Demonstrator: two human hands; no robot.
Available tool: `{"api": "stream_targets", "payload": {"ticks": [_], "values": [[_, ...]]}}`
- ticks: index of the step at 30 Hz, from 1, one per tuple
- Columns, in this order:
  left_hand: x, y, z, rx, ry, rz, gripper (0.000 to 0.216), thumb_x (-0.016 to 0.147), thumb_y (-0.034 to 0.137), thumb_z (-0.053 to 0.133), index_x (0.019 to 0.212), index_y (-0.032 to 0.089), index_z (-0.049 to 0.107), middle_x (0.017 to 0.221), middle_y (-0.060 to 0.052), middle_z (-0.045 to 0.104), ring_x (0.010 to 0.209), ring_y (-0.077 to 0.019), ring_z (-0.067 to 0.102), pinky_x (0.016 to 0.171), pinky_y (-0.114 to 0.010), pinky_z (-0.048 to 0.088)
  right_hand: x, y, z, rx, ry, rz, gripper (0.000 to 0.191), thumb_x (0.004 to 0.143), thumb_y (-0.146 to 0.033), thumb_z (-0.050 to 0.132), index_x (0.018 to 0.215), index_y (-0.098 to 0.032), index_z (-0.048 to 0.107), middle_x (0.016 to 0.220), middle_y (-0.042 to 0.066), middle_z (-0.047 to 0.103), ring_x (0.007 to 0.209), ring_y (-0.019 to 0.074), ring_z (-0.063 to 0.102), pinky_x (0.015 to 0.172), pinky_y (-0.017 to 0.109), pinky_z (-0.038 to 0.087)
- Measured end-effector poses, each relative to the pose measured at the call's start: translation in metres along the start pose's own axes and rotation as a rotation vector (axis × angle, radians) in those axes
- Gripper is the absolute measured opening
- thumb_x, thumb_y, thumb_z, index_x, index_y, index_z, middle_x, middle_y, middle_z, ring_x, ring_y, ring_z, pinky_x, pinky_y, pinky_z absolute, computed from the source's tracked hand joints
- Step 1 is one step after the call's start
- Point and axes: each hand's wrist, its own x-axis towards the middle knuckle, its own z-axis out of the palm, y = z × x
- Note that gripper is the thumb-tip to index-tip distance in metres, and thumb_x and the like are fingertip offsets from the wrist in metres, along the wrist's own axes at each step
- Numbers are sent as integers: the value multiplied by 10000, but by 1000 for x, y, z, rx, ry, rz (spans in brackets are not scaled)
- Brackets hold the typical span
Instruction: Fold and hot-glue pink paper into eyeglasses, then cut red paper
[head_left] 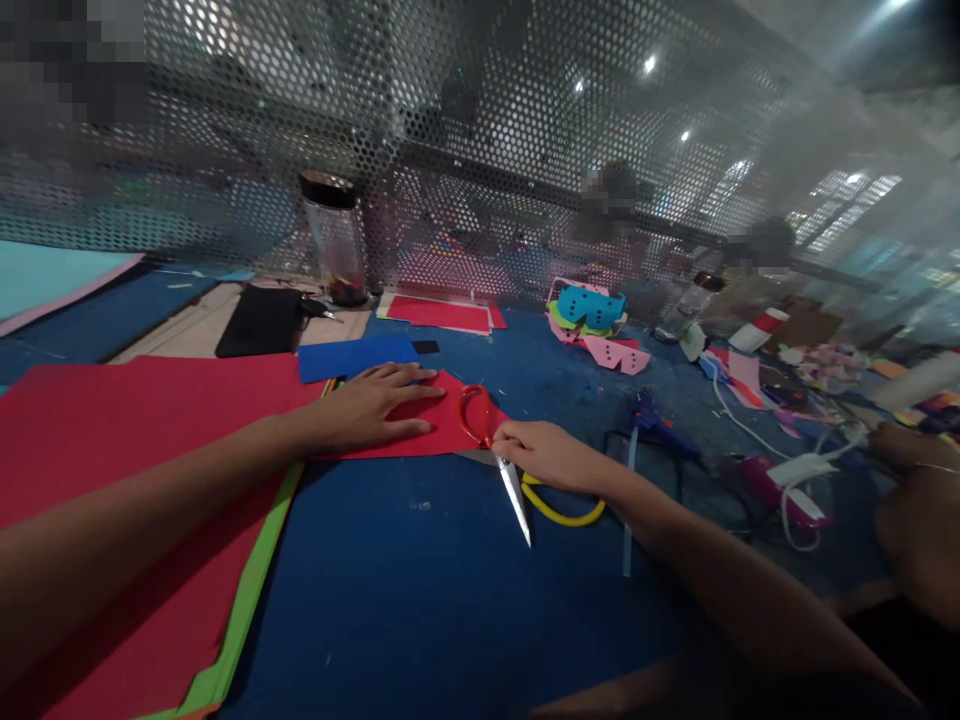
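My left hand (375, 405) lies flat, fingers spread, on a small red sheet (439, 430). My right hand (544, 452) is closed around the middle of a pair of scissors with red handles (474, 412). Their blades point down toward me, and the handle loops rest over the red sheet. A yellow handle loop (564, 516) shows just below my right hand; what it belongs to is mostly hidden. Beside my left forearm spreads a stack of large red sheets (142, 420) with green edges underneath. A blue strip (356, 356) lies just beyond my left hand.
A perforated metal screen (480, 130) borders the table's far side. Before it stand a lidded jar (335, 240), a black flat object (259, 322) and cut foam-like shapes (589, 308). A blue glue gun (664, 428) and white cable (750, 425) lie right, near another person's arm (919, 500).
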Motion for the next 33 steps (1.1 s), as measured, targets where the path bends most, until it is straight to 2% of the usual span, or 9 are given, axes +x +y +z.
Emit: {"api": "stream_targets", "payload": {"ticks": [6, 12, 18, 23, 33], "values": [[-1, 7, -2, 19, 7, -8, 656, 967, 717, 400, 1530, 384, 446, 1675, -7, 319, 1513, -334, 306, 1220, -526, 232, 0, 7, 1, 19, 20, -10, 224, 1003, -289, 453, 930, -192, 642, 897, 30, 695, 766, 154, 579, 670, 262, 318], [-1, 18, -4, 6, -1, -24, 645, 987, 701, 368, 1555, 396, 393, 1684, -13, 296, 1516, -343, 299, 1216, -547, 229, -2, 12, -2, 37, 33, -3, 233, 999, -300, 441, 912, -190, 627, 901, 29, 685, 796, 159, 584, 681, 263, 331], [4, 6, -5, -95, 20, -38, 658, 994, 697, 347, 1562, 369, 387, 1675, -10, 318, 1493, -306, 346, 1201, -470, 298, -3, 9, -1, 39, 31, 17, 235, 991, -309, 452, 910, -188, 637, 901, 43, 691, 793, 164, 580, 685, 270, 338], [2, 0, -2, -7, -4, -59, 667, 950, 738, 406, 1535, 419, 425, 1681, 7, 301, 1508, -351, 306, 1203, -541, 266, 1, 8, 0, 20, 22, 5, 233, 994, -303, 468, 935, -187, 661, 878, 36, 694, 765, 154, 573, 673, 261, 326], [1, 4, -1, 12, 7, -58, 674, 946, 747, 396, 1524, 405, 451, 1673, 1, 321, 1498, -359, 321, 1197, -546, 273, 1, -3, -2, 0, 4, 9, 237, 1000, -280, 454, 900, -191, 650, 847, 23, 683, 735, 147, 569, 659, 261, 311]]}}
